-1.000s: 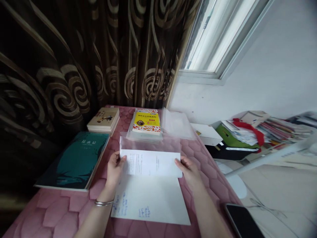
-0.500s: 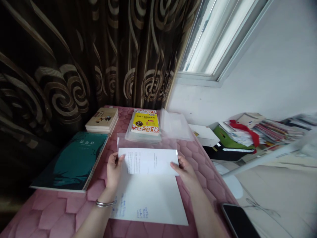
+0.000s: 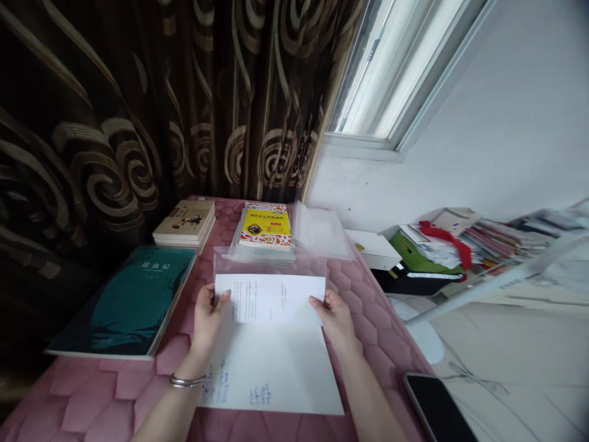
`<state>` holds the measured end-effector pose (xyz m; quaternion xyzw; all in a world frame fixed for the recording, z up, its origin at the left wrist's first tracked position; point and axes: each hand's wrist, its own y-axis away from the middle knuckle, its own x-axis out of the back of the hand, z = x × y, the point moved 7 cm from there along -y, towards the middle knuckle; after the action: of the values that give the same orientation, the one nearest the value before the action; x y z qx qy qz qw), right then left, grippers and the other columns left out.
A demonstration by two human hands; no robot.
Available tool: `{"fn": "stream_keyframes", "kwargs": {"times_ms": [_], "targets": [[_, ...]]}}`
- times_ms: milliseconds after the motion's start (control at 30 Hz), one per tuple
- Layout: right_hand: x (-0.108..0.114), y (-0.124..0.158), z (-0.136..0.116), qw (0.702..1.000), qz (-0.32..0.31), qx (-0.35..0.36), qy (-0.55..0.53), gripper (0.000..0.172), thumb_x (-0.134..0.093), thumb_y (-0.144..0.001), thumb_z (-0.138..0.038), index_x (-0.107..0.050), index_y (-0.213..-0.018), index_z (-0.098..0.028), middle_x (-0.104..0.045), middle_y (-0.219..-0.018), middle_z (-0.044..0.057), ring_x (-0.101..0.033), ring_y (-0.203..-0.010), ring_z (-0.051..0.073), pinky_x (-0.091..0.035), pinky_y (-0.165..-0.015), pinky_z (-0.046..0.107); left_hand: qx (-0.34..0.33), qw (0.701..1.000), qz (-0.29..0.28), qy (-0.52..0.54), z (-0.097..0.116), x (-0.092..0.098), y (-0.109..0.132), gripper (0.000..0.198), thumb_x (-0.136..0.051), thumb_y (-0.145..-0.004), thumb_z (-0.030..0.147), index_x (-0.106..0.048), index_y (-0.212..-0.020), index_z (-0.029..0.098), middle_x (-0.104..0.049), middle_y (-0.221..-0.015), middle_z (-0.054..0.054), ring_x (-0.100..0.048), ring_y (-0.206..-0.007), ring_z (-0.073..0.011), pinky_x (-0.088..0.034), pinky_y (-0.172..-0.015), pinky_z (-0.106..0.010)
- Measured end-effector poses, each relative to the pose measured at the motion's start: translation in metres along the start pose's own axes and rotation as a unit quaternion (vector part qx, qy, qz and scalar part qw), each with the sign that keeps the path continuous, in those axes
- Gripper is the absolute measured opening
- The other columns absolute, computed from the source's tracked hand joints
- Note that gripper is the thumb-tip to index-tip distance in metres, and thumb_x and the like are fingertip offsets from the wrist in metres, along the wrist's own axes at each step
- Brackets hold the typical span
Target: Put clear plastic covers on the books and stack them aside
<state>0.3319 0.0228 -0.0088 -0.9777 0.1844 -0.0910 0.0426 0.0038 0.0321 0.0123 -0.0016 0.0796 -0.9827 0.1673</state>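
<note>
My left hand (image 3: 205, 316) pinches the left edge of a printed white sheet (image 3: 271, 301), thumb on top. At the opposite edge my right hand (image 3: 337, 319) grips the same sheet, also with the thumb on top. A clear plastic sleeve (image 3: 267, 264) shows beyond the sheet's far edge; how far it reaches around the paper I cannot tell. Below the printed part lies a larger white paper (image 3: 276, 368) with blue handwriting near its close edge. Just beyond the sleeve, a yellow book (image 3: 264, 224) rests on a stack with plastic covers.
A dark green book (image 3: 124, 301) and a small stack of tan books (image 3: 184, 222) lie left on the pink quilted surface (image 3: 101, 393). Clear plastic sheets (image 3: 322, 230) lie at the back right. A phone (image 3: 439, 405) sits at the near right, with a white box (image 3: 375, 248) beyond the edge.
The whole view has shifted slightly, so everything sits a little further left. Both hands keep their hold on the sheet, with hardly any movement against the table.
</note>
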Motion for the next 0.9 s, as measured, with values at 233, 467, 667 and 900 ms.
{"fn": "stream_keyframes", "kwargs": {"times_ms": [233,467,667,900], "targets": [[-0.002,0.000,-0.014,0.995,-0.066,-0.015,-0.079,0.046,-0.077,-0.067,-0.050,-0.064,-0.101,-0.021,-0.073,-0.096,0.006,-0.066,-0.084,0.024,-0.052,-0.074,0.035,-0.009,0.999,0.041,-0.020,-0.002,0.002,-0.003,0.029,-0.068,-0.071,0.039,-0.055,-0.088,0.020,-0.064,-0.077,-0.001,-0.058,-0.067,-0.0148,-0.046,-0.064,-0.026],[-0.002,0.001,-0.008,0.997,-0.051,-0.024,-0.051,0.042,-0.073,-0.069,-0.055,-0.066,-0.092,-0.020,-0.072,-0.081,0.006,-0.065,-0.072,0.024,-0.051,-0.066,0.035,0.002,1.000,0.029,-0.013,0.002,0.001,0.003,0.027,-0.068,-0.075,0.039,-0.055,-0.089,0.021,-0.062,-0.076,0.002,-0.057,-0.068,-0.0137,-0.044,-0.062,-0.024],[-0.002,0.001,-0.006,1.000,-0.017,-0.010,0.009,0.039,-0.065,-0.073,-0.058,-0.063,-0.086,-0.021,-0.069,-0.074,0.003,-0.062,-0.069,0.022,-0.049,-0.061,0.031,0.009,1.000,0.010,0.004,0.001,0.002,0.005,0.025,-0.067,-0.075,0.036,-0.055,-0.091,0.022,-0.062,-0.078,0.002,-0.058,-0.071,-0.0136,-0.046,-0.064,-0.023],[0.002,0.000,-0.015,0.999,-0.038,-0.021,-0.033,0.049,-0.074,-0.065,-0.057,-0.059,-0.098,-0.023,-0.071,-0.087,0.004,-0.064,-0.073,0.022,-0.052,-0.063,0.032,0.009,0.999,0.021,0.026,-0.005,-0.001,-0.003,0.027,-0.070,-0.070,0.035,-0.056,-0.088,0.020,-0.068,-0.083,-0.002,-0.063,-0.075,-0.0157,-0.049,-0.068,-0.026]]}}
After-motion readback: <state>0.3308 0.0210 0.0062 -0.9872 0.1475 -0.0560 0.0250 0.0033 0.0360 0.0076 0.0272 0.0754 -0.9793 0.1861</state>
